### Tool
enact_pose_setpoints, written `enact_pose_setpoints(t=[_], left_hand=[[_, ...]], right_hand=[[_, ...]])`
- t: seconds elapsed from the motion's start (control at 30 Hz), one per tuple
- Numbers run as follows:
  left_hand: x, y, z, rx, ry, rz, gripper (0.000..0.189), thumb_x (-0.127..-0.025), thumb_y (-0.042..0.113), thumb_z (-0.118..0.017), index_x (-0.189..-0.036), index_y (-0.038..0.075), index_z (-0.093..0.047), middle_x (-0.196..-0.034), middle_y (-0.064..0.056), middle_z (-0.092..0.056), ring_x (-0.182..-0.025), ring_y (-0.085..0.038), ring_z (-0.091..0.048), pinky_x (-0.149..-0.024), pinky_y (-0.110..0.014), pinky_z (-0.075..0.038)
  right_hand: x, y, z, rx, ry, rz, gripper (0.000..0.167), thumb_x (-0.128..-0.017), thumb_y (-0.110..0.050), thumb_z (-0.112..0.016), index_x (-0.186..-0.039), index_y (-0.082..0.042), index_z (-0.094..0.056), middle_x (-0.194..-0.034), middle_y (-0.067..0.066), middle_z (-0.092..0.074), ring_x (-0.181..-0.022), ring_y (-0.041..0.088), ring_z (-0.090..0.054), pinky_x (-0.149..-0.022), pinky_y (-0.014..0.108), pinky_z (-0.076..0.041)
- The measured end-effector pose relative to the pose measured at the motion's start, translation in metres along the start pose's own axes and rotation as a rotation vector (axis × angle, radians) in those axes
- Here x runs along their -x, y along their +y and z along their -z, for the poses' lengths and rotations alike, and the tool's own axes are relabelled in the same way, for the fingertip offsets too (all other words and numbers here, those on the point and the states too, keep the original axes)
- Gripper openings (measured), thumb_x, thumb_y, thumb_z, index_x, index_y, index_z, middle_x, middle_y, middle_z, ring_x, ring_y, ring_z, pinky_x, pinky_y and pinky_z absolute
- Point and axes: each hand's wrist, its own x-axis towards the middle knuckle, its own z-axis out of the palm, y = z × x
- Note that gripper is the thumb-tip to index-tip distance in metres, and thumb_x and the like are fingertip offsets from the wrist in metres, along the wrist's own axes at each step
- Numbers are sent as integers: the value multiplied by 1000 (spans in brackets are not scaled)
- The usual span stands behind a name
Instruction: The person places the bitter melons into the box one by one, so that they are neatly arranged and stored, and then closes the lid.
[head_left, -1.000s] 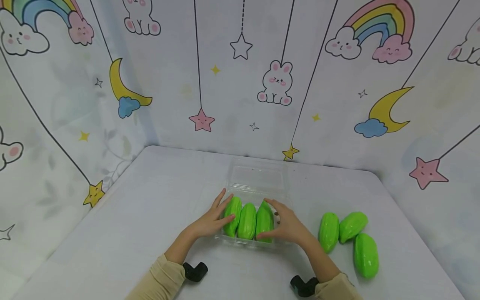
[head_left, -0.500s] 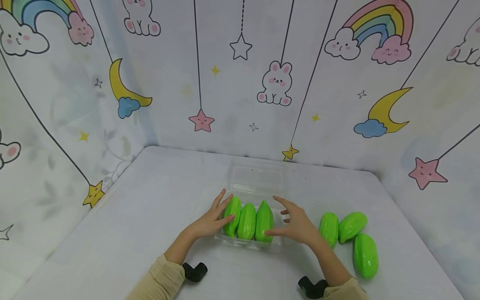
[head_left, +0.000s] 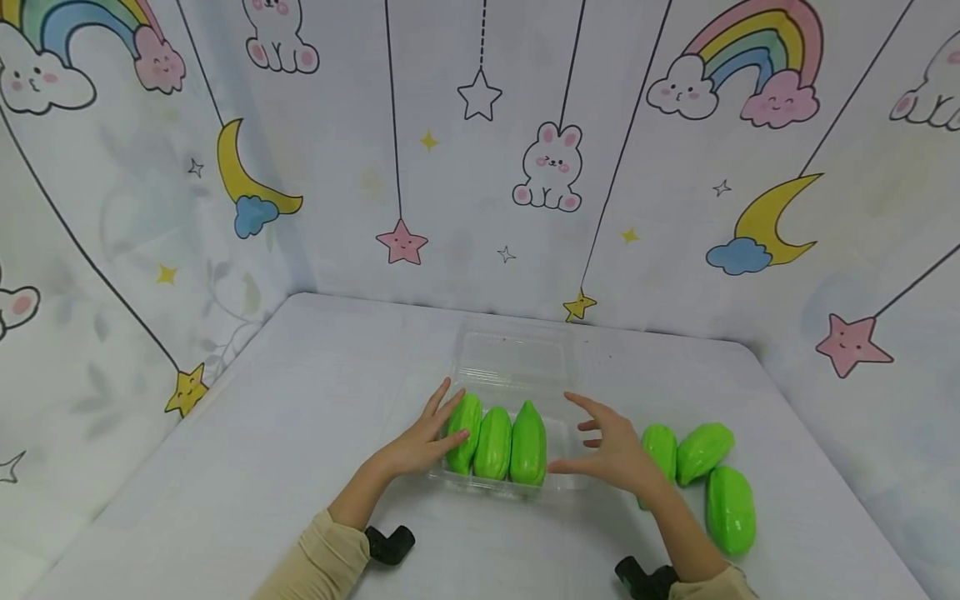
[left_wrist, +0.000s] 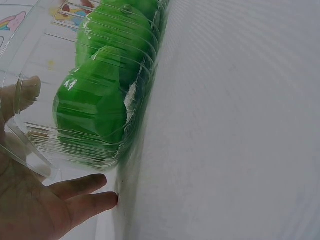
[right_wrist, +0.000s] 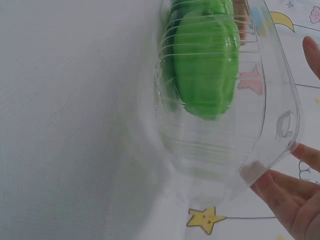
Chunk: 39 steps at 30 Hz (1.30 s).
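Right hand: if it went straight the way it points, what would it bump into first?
Probably the clear box; the right hand seems to touch it, though depth is hard to judge.

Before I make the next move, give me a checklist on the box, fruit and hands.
1. Lid open: ok, laid back behind the box.
2. Three green fruits side by side inside: ok.
3. Room inside at the right: ok, beside the third fruit.
4. Left hand bracing the box: cannot tell how firmly.
5. Right hand free of fruit: ok.
6. Loose fruits boxed: not ok, three lie on the table.
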Motion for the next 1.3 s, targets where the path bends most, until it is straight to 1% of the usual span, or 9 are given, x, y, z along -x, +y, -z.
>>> enact_pose_setpoints(t=[0.13, 0.27, 0.33, 0.5, 0.6, 0.83, 1.0, 1.07, 1.3], left_hand=[[0, -1, -1, -2, 5, 0, 68, -95, 33, -48, -147, 7, -14, -151, -15, 10, -136, -39, -7, -100, -59, -24], [0, -1, -1, -2, 7, 5, 68, -95, 34, -48, -147, 8, -13, -152, -14, 10, -136, -38, -7, -100, -59, -25], [0, -1, -1, -1, 2, 12, 68, -95, 36, -48, -148, 10, -13, -152, -12, 10, -136, -37, -7, -100, -57, -25], [-1, -1, 0, 0, 7, 2, 68, -95, 35, -48, -147, 9, -13, -152, -13, 10, -136, -38, -7, -100, -59, -25], [-1, -2, 0, -1, 7, -1, 69, -95, 36, -48, -148, 9, -13, -152, -13, 11, -136, -38, -7, -100, -59, -25], [0, -2, -2, 1, 5, 3, 69, -95, 36, -48, -147, 8, -13, -152, -13, 11, -136, -38, -6, -100, -60, -24], [2, -2, -2, 4, 4, 18, 69, -95, 37, -48, -148, 10, -13, -152, -9, 12, -136, -38, -6, -100, -59, -24], [2, -2, -1, -1, 3, 22, 69, -95, 37, -48, -148, 11, -13, -152, -8, 12, -136, -37, -6, -100, -59, -24], [1, -3, -1, -9, 3, 17, 69, -95, 38, -48, -148, 11, -12, -152, -10, 12, -136, -37, -6, -100, -59, -24]], right_hand=[[4, 3, 7, -37, 6, 14, 97, -56, -43, -85, -138, -24, -39, -140, 7, -38, -108, 34, -52, -81, 42, -50], [8, 5, 14, -52, 14, 30, 94, -56, -41, -86, -137, -22, -41, -138, 11, -40, -107, 35, -53, -80, 43, -50], [10, 7, 18, -47, 19, 24, 93, -56, -40, -86, -136, -22, -42, -137, 12, -41, -106, 35, -53, -80, 42, -50], [13, 14, 27, -20, 20, 13, 92, -57, -40, -85, -136, -21, -42, -136, 12, -43, -106, 35, -54, -81, 41, -50], [16, 18, 32, 1, 30, 20, 91, -59, -40, -85, -137, -20, -41, -136, 13, -43, -107, 35, -53, -82, 42, -49], [24, 25, 42, 42, 70, -22, 91, -58, -39, -85, -136, -22, -42, -135, 10, -43, -112, 31, -51, -85, 44, -47], [30, 30, 50, 36, 83, 24, 90, -60, -39, -84, -136, -19, -42, -136, 12, -42, -115, 31, -50, -85, 44, -47], [32, 32, 53, 22, 84, 28, 89, -60, -38, -84, -136, -19, -41, -137, 13, -41, -116, 32, -49, -85, 43, -47], [42, 33, 67, 23, 76, -35, 91, -62, -36, -84, -139, -21, -38, -137, 15, -39, -113, 37, -50, -82, 45, -48]])
